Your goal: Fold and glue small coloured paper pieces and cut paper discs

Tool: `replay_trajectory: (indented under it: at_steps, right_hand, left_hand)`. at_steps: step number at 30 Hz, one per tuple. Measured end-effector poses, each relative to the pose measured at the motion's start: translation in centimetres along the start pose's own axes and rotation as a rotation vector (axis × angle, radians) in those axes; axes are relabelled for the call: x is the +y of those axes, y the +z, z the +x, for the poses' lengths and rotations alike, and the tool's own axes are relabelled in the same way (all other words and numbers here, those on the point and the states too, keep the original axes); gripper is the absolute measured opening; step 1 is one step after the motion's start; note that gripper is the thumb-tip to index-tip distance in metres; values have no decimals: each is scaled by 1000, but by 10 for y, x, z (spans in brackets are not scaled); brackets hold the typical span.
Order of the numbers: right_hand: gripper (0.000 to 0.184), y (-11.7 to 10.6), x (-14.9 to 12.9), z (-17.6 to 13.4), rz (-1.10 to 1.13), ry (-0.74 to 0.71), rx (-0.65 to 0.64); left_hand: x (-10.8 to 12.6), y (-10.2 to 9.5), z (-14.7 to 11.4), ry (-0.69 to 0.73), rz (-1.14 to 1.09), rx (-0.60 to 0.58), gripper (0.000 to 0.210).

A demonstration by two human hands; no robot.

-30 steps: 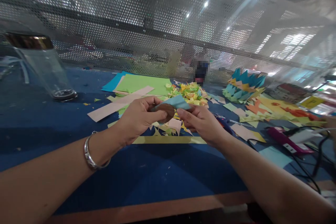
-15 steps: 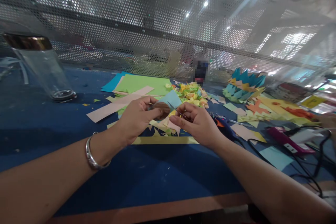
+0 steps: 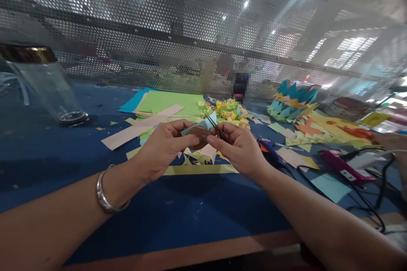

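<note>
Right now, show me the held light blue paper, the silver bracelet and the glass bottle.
Light blue paper [image 3: 205, 123]: head view, its visible face.
Silver bracelet [image 3: 100, 192]: head view, outer band.
Glass bottle [image 3: 51, 89]: head view, clear body.

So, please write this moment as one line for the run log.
left hand: holds brown piece, blue paper | right hand: holds thin tool at paper | nearby: bottle, green sheets

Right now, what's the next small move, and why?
Probably one short snip: the right hand holds thin blades, apparently scissors, at the edge of the light blue paper. The left hand pinches the paper and the brown round piece, so the edge seems steady enough.
</note>
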State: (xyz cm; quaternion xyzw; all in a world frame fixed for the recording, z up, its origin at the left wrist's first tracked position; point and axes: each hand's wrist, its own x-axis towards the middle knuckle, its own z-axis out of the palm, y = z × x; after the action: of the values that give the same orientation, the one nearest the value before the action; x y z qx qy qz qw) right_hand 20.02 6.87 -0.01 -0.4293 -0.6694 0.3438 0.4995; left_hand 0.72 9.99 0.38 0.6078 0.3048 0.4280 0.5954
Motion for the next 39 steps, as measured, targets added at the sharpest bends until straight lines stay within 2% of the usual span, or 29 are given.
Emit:
replay_trajectory:
  at_steps: [4, 7, 11, 21, 29, 36, 39]
  right_hand:
    - [26, -1, -4, -2, 34, -39, 16]
    - [30, -2, -3, -3, 47, -53, 14]
    - [43, -2, 0, -3, 148, 28, -31]
    - [52, -6, 2, -2, 35, 101, -55]
    - [54, -6, 3, -2, -5, 110, -81]
    - [56, -6, 1, -3, 13, 137, -65]
    - [55, -5, -1, -5, 58, 161, -60]
  left_hand:
    - [0, 4, -1, -9, -67, -20, 17]
    - [4, 6, -1, 3, -95, 9, 18]
    - [7, 1, 1, -42, -77, 63, 23]
    - [8, -4, 3, -1, -24, 107, 24]
    - [8, -3, -1, 34, 123, -53, 14]
    - [0, 0, 0, -13, 44, -92, 12]
    - [1, 1, 0, -26, 20, -71, 11]
